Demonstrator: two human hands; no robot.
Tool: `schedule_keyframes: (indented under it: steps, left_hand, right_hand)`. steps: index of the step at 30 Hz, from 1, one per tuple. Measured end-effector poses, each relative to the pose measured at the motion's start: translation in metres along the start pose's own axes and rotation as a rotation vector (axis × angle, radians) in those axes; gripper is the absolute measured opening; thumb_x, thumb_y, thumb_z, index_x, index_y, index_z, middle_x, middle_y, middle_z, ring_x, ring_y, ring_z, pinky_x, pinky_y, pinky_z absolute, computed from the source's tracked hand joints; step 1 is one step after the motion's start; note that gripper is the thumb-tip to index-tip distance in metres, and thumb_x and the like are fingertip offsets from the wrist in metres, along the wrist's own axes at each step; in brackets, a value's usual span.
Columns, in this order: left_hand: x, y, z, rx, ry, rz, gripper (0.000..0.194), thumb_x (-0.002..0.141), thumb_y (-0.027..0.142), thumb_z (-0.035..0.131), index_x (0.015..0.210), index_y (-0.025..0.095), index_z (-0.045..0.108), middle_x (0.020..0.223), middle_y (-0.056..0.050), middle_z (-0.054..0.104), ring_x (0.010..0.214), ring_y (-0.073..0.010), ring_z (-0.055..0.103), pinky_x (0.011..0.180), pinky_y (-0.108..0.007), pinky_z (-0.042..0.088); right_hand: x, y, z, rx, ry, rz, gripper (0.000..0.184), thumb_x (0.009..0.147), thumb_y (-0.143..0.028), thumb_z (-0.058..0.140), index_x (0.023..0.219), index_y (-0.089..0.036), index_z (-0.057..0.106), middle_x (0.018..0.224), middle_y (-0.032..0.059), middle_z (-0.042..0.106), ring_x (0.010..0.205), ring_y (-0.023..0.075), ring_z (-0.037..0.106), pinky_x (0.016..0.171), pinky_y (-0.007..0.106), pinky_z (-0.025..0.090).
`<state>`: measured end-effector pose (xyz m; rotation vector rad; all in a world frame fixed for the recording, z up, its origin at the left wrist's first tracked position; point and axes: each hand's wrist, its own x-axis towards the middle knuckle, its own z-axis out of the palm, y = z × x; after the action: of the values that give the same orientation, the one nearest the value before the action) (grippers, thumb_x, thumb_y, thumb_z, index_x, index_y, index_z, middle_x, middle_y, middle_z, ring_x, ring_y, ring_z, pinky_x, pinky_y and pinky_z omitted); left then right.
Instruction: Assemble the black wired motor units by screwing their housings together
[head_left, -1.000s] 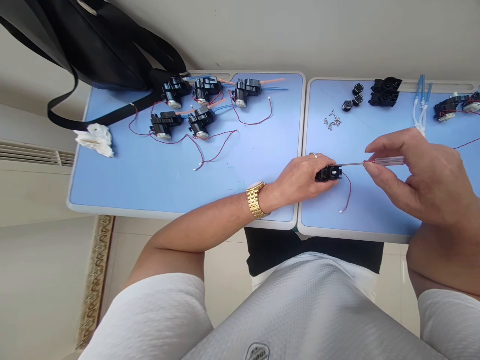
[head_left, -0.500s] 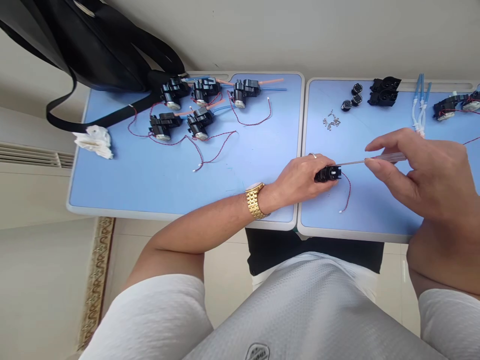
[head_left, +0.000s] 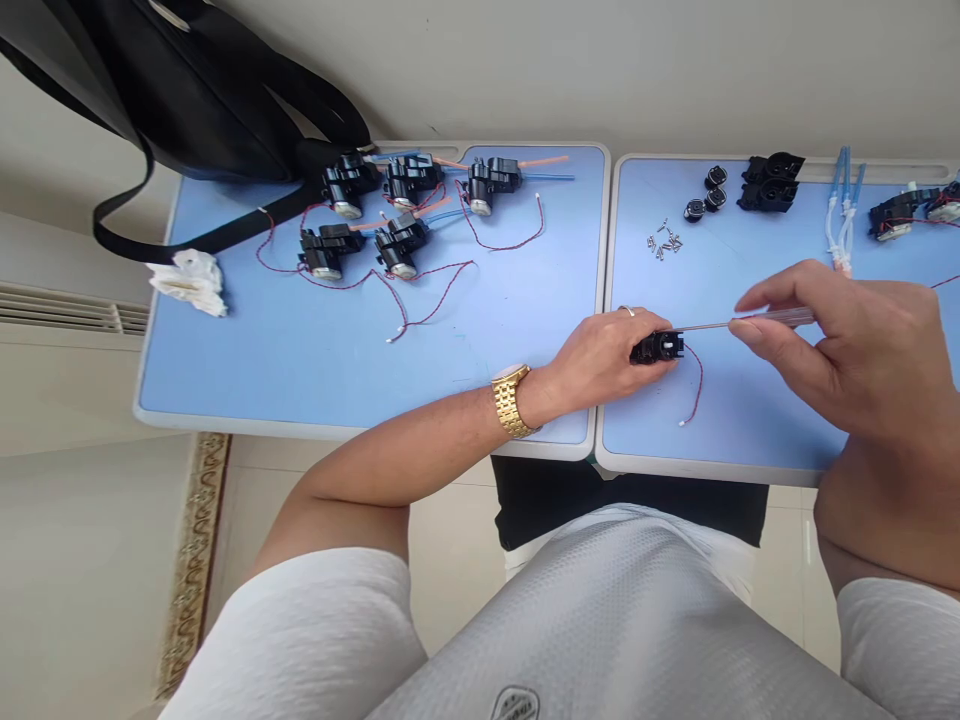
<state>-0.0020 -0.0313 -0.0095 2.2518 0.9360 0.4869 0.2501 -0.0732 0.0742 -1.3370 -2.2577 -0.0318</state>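
Observation:
My left hand [head_left: 611, 352] is closed around a small black motor unit [head_left: 660, 347] on the right-hand table. From the unit a twisted red wire [head_left: 700, 380] with a white plug trails toward the front edge. Between the thumb and fingers of my right hand [head_left: 847, 340] is a screwdriver [head_left: 780, 317] with a clear handle. Its thin shaft lies level, pointing left, and the tip meets the unit's upper edge beside my left fingers. What the tip touches is too small to make out.
Small silver screws [head_left: 665, 242] lie loose behind my hands. Beyond them are round black parts [head_left: 706, 195], black housings [head_left: 771, 182] and blue-and-white tubes [head_left: 841, 215]. Several assembled motor units [head_left: 401, 245], a crumpled tissue [head_left: 191, 282] and a black bag [head_left: 195, 100] occupy the left table.
My right fingers have shifted slightly on the screwdriver handle. My left hand and the motor unit have stayed in place.

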Motion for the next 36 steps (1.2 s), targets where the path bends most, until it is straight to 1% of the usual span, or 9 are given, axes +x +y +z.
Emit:
schedule_keyframes:
  steps: [2, 4, 8, 13, 15, 18, 21, 30, 36]
  left_hand:
    - [0.000, 0.000, 0.000, -0.006, -0.001, -0.001, 0.029, 0.104, 0.034, 0.074, 0.128, 0.019, 0.076, 0.112, -0.006, 0.083, 0.101, -0.0213, 0.078, 0.092, -0.033, 0.059]
    - [0.000, 0.001, -0.001, -0.008, -0.007, -0.003, 0.029, 0.104, 0.034, 0.074, 0.128, 0.019, 0.076, 0.112, -0.006, 0.083, 0.101, -0.0211, 0.078, 0.093, -0.033, 0.059]
    - [0.000, 0.001, -0.001, 0.000, -0.009, -0.007, 0.030, 0.105, 0.036, 0.073, 0.130, 0.019, 0.075, 0.112, -0.006, 0.083, 0.100, -0.0212, 0.078, 0.093, -0.033, 0.059]
    - [-0.001, 0.000, -0.001, 0.002, -0.005, -0.001, 0.031, 0.104, 0.036, 0.073, 0.130, 0.019, 0.075, 0.112, -0.006, 0.083, 0.099, -0.0214, 0.078, 0.091, -0.034, 0.059]
    - [-0.001, 0.000, -0.001, 0.004, -0.004, -0.002, 0.030, 0.104, 0.036, 0.073, 0.129, 0.019, 0.075, 0.111, -0.006, 0.083, 0.099, -0.0214, 0.078, 0.091, -0.034, 0.059]
    - [0.000, 0.000, -0.001, 0.005, -0.010, -0.008, 0.029, 0.104, 0.036, 0.074, 0.129, 0.019, 0.076, 0.112, -0.006, 0.083, 0.100, -0.0214, 0.078, 0.091, -0.033, 0.058]
    - [0.000, 0.001, -0.001, 0.002, -0.015, -0.014, 0.030, 0.104, 0.034, 0.074, 0.129, 0.019, 0.076, 0.113, -0.006, 0.083, 0.102, -0.0214, 0.078, 0.093, -0.033, 0.058]
    - [0.000, 0.002, -0.001, 0.010, -0.021, -0.028, 0.031, 0.104, 0.036, 0.073, 0.131, 0.020, 0.075, 0.113, -0.006, 0.083, 0.101, -0.0217, 0.078, 0.093, -0.034, 0.059]
    - [0.000, 0.002, -0.002, -0.009, -0.022, -0.022, 0.029, 0.104, 0.035, 0.073, 0.128, 0.020, 0.075, 0.112, -0.006, 0.083, 0.101, -0.0215, 0.078, 0.093, -0.033, 0.059]
  right_hand:
    - [0.000, -0.005, -0.003, 0.094, -0.067, 0.017, 0.019, 0.111, -0.041, 0.065, 0.117, -0.024, 0.071, 0.097, 0.0007, 0.084, 0.076, 0.0190, 0.079, 0.062, 0.032, 0.046]
    - [-0.001, -0.010, -0.007, 0.125, -0.113, 0.047, 0.013, 0.111, -0.036, 0.062, 0.117, -0.026, 0.070, 0.107, 0.0012, 0.085, 0.082, 0.0216, 0.081, 0.068, 0.035, 0.050]
    - [-0.003, -0.008, -0.007, 0.036, -0.113, 0.083, 0.024, 0.114, -0.045, 0.057, 0.104, -0.029, 0.071, 0.087, -0.0016, 0.081, 0.070, 0.0208, 0.074, 0.066, 0.036, 0.047]
    - [-0.002, 0.001, -0.001, -0.144, -0.011, 0.088, 0.052, 0.112, -0.067, 0.054, 0.081, -0.027, 0.066, 0.051, -0.0037, 0.057, 0.045, 0.0162, 0.050, 0.052, 0.037, 0.030]
    - [-0.001, -0.001, -0.002, -0.080, -0.051, 0.111, 0.046, 0.113, -0.065, 0.054, 0.092, -0.027, 0.070, 0.061, -0.0031, 0.067, 0.051, 0.0169, 0.060, 0.055, 0.036, 0.036]
    - [0.000, -0.007, -0.006, 0.078, -0.125, 0.124, 0.028, 0.111, -0.052, 0.060, 0.118, -0.027, 0.070, 0.094, -0.0002, 0.083, 0.075, 0.0206, 0.079, 0.064, 0.034, 0.049]
    - [-0.001, -0.011, -0.010, 0.135, -0.164, 0.119, 0.015, 0.110, -0.041, 0.061, 0.115, -0.029, 0.069, 0.105, -0.0007, 0.084, 0.083, 0.0216, 0.081, 0.070, 0.035, 0.055]
    - [-0.001, -0.003, -0.004, -0.084, -0.107, 0.172, 0.047, 0.112, -0.068, 0.054, 0.086, -0.030, 0.066, 0.061, -0.0022, 0.069, 0.050, 0.0192, 0.060, 0.055, 0.039, 0.042]
    - [0.000, -0.008, -0.009, 0.145, -0.168, 0.137, 0.028, 0.109, -0.049, 0.063, 0.126, -0.028, 0.068, 0.111, 0.0029, 0.085, 0.087, 0.0244, 0.084, 0.065, 0.035, 0.052]
